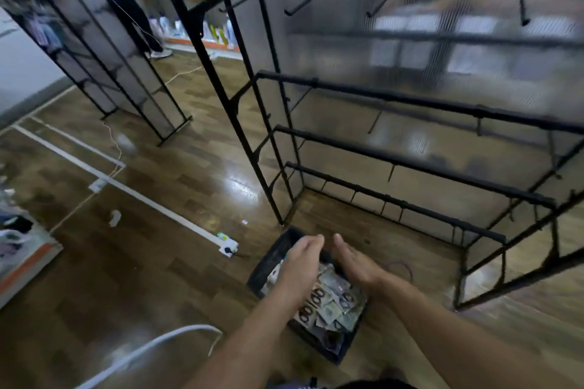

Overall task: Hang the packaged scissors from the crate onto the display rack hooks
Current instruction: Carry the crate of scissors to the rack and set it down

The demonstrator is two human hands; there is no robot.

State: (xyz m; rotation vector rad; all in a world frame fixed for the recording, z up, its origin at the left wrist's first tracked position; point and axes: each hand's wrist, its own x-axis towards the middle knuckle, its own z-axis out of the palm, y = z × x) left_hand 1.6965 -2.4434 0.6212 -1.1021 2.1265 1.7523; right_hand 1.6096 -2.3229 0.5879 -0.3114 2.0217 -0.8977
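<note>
A dark plastic crate point(272, 259) sits on the wooden floor in front of the rack, holding several packaged scissors point(330, 300) with black handles. My left hand point(301, 264) and my right hand point(355, 262) hover over the crate, fingers straight, palms turned toward each other, holding nothing. The black display rack point(410, 104) stands right behind the crate, with horizontal bars at several heights. Its hooks point(300, 6) are bare.
A power strip point(228, 246) and white cables lie on the floor left of the crate. A second black rack point(126, 73) stands further left. A person stands by stocked shelves at the back. A low shelf edge point(25, 262) is at the far left.
</note>
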